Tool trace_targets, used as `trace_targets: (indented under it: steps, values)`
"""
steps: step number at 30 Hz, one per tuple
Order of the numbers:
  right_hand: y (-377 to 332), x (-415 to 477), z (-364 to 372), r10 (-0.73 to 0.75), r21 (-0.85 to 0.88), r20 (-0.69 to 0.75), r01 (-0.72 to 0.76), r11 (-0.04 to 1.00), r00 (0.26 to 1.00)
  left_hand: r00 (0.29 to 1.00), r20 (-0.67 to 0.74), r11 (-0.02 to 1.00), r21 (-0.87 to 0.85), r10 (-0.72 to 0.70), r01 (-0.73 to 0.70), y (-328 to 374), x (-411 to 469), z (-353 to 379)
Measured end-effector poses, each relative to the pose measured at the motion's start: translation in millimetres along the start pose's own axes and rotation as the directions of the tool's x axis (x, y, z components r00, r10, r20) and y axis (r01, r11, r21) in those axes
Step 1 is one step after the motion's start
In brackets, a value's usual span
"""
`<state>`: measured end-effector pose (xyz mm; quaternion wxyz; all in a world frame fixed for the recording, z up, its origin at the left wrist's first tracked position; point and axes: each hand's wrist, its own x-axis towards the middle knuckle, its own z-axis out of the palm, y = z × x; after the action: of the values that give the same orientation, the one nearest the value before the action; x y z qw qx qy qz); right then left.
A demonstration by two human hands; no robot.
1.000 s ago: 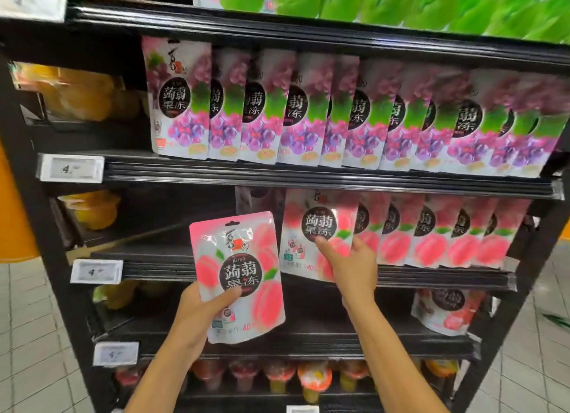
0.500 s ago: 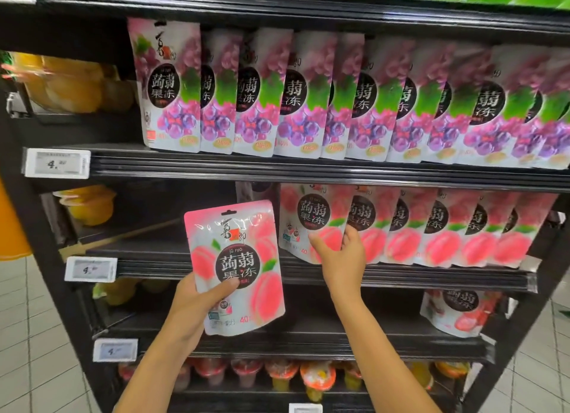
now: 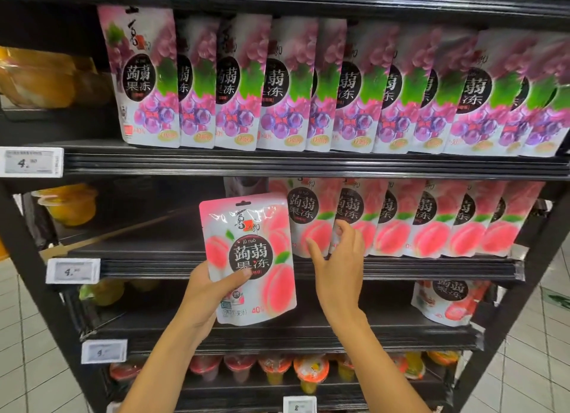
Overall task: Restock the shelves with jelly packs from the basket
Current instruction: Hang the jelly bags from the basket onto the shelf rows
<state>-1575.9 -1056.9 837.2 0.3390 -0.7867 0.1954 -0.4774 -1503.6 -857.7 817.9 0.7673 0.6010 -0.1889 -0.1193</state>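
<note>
Nearest my camera, the left hand (image 3: 207,293) grips a glossy pink-and-white peach jelly pouch (image 3: 250,258) by its lower left part, thumb across the front. It holds the pouch upright just in front of the black middle shelf (image 3: 154,269). Beside it the right hand (image 3: 339,266) holds nothing, fingers loosely spread at the left end of the standing row of matching peach pouches (image 3: 428,224); I cannot tell whether it touches them. That row stops well short of the shelf's left end, so I judge the restocking partly done, with this pouch yet to be placed. Above, purple grape jelly pouches (image 3: 277,82) stand in a long row. The basket is out of view.
</note>
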Motion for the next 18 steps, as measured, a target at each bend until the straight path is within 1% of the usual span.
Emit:
trace_targets:
  steps: [1, 2, 3, 4, 5, 6, 7, 8, 9, 11, 13, 16, 18]
  values:
    - [-1.4, -5.0, -3.7, -0.038, -0.048, -0.015, 0.037, 0.998, 0.999, 1.0, 0.012, 1.0, -0.002, -0.001, 0.001, 0.0, 1.1, 0.6]
    - [-2.6, -10.1, -8.0, -0.049, -0.033, 0.029, 0.05, 0.998, 0.998, 1.0, 0.029, 1.0, -0.003, -0.003, 0.003, -0.1, 2.0, 1.1]
    - [-4.7, -14.1, -12.6, -0.023, 0.055, 0.144, 0.015, 0.998, 0.989, 0.999, 0.047, 1.0, -0.004, -0.003, 0.003, 0.3, 2.6, 1.7]
    - [-8.8, -16.9, -16.6, 0.018, 0.187, 0.319, -0.082, 0.979, 0.947, 0.998, 0.067, 1.0, -0.005, -0.001, 0.001, 1.7, 3.5, 2.5]
    - [-13.1, -18.8, -19.2, 0.035, 0.289, 0.496, -0.203, 0.935, 0.868, 0.996, 0.086, 1.0, -0.004, 0.004, -0.004, 3.8, 5.0, 3.7]
    - [-15.7, -19.5, -19.4, 0.022, 0.332, 0.611, -0.281, 0.901, 0.791, 0.995, 0.098, 1.0, 0.0, 0.015, -0.016, 6.4, 7.2, 5.4]
    - [-17.4, -18.8, -18.9, 0.007, 0.353, 0.658, -0.317, 0.88, 0.753, 0.994, 0.103, 0.999, 0.008, 0.035, -0.036, 9.3, 9.4, 7.1]
    - [-18.5, -16.9, -17.1, 0.003, 0.378, 0.659, -0.335, 0.863, 0.752, 0.994, 0.093, 0.998, 0.016, 0.06, -0.061, 13.1, 11.7, 9.6]
    - [-20.6, -13.9, -15.3, 0.014, 0.405, 0.641, -0.353, 0.844, 0.767, 0.994, 0.067, 0.996, 0.023, 0.086, -0.088, 17.1, 13.7, 12.1]
    - [-26.0, -6.8, -11.1, 0.037, 0.472, 0.604, -0.395, 0.788, 0.796, 0.991, -0.035, 0.99, 0.053, 0.132, -0.13, 24.1, 16.8, 17.3]
    - [-32.4, 0.3, -5.6, 0.04, 0.516, 0.55, -0.377, 0.769, 0.834, 0.972, -0.135, 0.975, 0.139, 0.193, -0.174, 28.1, 16.8, 21.8]
    - [-45.0, 10.3, 4.0, 0.05, 0.517, 0.44, -0.299, 0.802, 0.896, 0.923, -0.18, 0.902, 0.342, 0.339, -0.264, 27.6, 9.1, 25.1]
    - [-51.0, 15.9, 10.8, 0.053, 0.455, 0.372, -0.232, 0.86, 0.927, 0.883, -0.132, 0.804, 0.492, 0.449, -0.335, 25.9, 2.4, 26.9]
